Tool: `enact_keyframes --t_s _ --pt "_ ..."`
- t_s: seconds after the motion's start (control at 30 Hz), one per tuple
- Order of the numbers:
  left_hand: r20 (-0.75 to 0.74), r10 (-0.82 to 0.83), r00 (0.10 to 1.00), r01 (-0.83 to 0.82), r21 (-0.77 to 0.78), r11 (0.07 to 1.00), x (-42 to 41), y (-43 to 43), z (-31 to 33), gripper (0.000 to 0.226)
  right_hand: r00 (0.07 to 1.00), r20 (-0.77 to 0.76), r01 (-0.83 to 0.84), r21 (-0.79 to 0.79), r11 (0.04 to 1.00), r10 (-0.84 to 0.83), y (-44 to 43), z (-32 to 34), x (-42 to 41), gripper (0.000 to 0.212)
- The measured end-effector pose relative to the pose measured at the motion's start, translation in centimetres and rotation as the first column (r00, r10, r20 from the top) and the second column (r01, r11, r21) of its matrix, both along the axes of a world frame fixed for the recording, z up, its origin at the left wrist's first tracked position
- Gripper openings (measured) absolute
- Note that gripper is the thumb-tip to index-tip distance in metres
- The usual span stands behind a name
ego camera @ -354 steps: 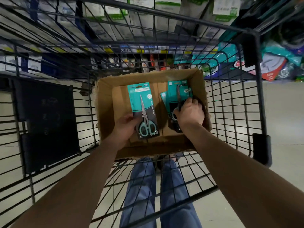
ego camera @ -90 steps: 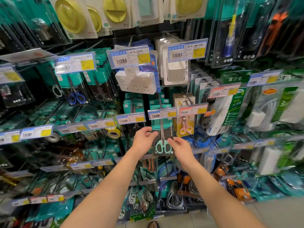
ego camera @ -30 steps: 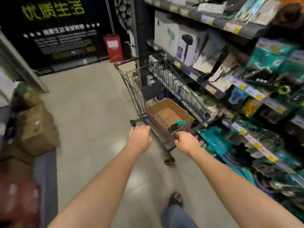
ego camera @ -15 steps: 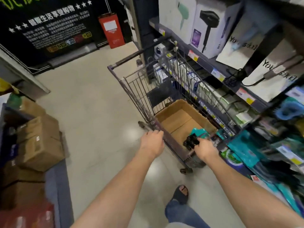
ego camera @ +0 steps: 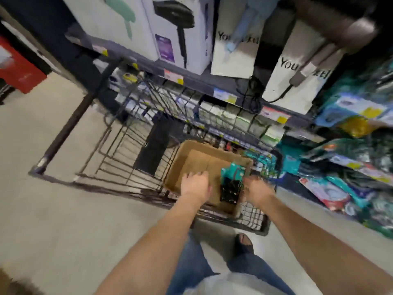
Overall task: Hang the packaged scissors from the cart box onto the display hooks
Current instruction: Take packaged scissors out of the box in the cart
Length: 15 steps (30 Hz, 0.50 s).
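A cardboard box (ego camera: 197, 160) sits in the near end of a wire shopping cart (ego camera: 119, 145). Teal and black packaged scissors (ego camera: 230, 179) lean against the box's right side. My left hand (ego camera: 196, 186) hovers over the box's bare floor, fingers stretched forward and holding nothing. Just right of the packs is my right hand (ego camera: 255, 189), level with the box's right wall. Motion blur hides its fingers, so I cannot tell whether they touch a pack. No display hooks are clearly in view.
Shelves with boxed hair dryers (ego camera: 174, 30) run behind the cart. Teal packaged goods (ego camera: 350, 145) crowd the racks at right, close to the cart's side. Bare floor (ego camera: 53, 209) lies to the left, with a red stand (ego camera: 19, 71) at the far left.
I have stepped up to the cart and the view has tilted down over it. Both hands have moved from the cart's near rim to over the box.
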<state>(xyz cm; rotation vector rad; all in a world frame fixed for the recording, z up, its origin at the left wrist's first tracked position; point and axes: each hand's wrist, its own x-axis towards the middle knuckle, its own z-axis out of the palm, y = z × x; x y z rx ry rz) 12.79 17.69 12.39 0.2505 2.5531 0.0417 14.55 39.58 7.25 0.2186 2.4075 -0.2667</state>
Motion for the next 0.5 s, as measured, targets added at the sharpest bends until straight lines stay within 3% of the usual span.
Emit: enact_keyframes --t_s 0.1,0.27,0.4,0.5 --pt "0.035 -0.144 0.989 0.144 -0.01 0.989 -4.9 -0.5 -1.3 0.038 0.993 0.001 0.119 0.071 0.99 -0.119 -0.4 1.0 -0.6 0.045" --pt "0.059 -0.281 0.958 0.281 0.017 0.96 -9.6 -0.4 -3.5 0.046 0.982 0.047 0.176 0.115 0.978 -0.182 -2.8 2.8 -1.5 0.04" --pt "0.137 -0.33 0.934 0.328 0.04 0.944 -10.7 1.2 -5.2 0.039 0.949 0.011 0.313 0.082 0.946 -0.315 -3.3 1.0 -1.4 0.042" --pt "0.168 -0.327 0.93 0.321 0.058 0.945 -10.6 2.3 -7.2 0.039 0.945 0.001 0.325 0.071 0.943 -0.326 -3.0 -0.9 -1.1 0.036"
